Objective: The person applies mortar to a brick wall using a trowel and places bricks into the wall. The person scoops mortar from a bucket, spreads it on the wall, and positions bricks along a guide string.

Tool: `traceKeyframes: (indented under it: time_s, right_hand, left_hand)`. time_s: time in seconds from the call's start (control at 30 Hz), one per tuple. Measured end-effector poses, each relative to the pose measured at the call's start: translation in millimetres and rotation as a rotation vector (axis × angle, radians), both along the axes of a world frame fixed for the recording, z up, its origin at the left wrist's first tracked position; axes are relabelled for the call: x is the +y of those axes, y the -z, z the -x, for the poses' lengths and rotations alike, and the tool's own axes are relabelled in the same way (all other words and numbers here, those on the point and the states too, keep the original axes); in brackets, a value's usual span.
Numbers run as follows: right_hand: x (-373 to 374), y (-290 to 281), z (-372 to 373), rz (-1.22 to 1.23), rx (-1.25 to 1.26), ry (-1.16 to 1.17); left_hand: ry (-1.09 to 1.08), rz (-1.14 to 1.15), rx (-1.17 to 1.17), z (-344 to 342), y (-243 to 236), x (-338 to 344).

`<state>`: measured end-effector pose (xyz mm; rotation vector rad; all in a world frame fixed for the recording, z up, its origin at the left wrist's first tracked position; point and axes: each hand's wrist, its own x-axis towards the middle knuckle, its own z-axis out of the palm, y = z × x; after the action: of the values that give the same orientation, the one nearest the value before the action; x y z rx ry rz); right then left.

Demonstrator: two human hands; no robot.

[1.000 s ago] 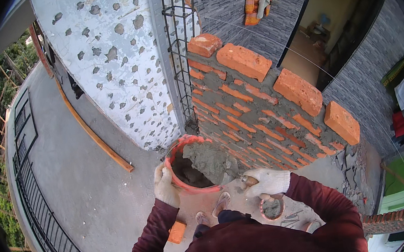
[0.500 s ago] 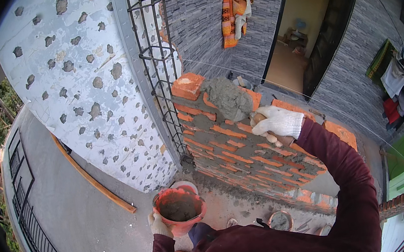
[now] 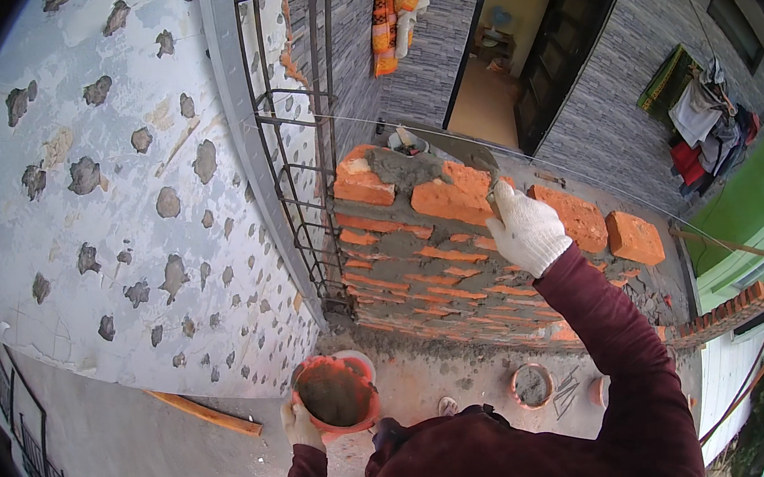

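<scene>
My right hand [image 3: 530, 229], in a white knitted glove, grips a trowel above the top of a brick wall [image 3: 443, 274]. The trowel's dark blade [image 3: 483, 160] stands at the far side of a top-course brick [image 3: 452, 195]; its handle is mostly hidden by the glove. Grey mortar [image 3: 402, 168] fills the gap between that brick and the left end brick [image 3: 363, 184]. Low on the left, my gloved left hand [image 3: 301, 427] holds the rim of a red bucket [image 3: 309, 371]. Wet mortar [image 3: 338, 396] lies inside the bucket.
A rebar cage [image 3: 303, 186] rises at the wall's left end beside a pitted white wall [image 3: 145, 228]. A taut string [image 3: 572, 167] runs over the bricks. On the floor stands a mortar tub [image 3: 532, 385]. Beyond are a doorway [image 3: 496, 84] and hanging clothes [image 3: 703, 117].
The big mortar lump on the trowel is gone from it, and mortar now lies between the top bricks. My view has shifted. The left hand stays on the bucket.
</scene>
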<state>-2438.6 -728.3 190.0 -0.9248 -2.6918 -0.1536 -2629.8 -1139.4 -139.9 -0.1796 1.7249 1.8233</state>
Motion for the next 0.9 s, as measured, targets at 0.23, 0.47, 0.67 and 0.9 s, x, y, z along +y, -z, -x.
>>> traceKeyframes:
  time_s: [0.23, 0.47, 0.67, 0.9]
  right_hand:
    - [-18, -11, -7, 0.014, -0.227, 0.044]
    - [-25, -8, 10, -0.097, -0.234, 0.087]
    - [-31, -25, 4, -0.055, -0.167, 0.077]
    - [-76, 19, -93, 0.375, -0.45, -0.089]
  left_hand:
    - [0.162, -0.03, 0.193, 39, -5, 32]
    - [0.176, -0.052, 0.025, 43, -27, 67]
    - [0.434, -0.066, 0.137, 36, -48, 93]
    - [0.647, -0.191, 0.209, 24, -83, 121]
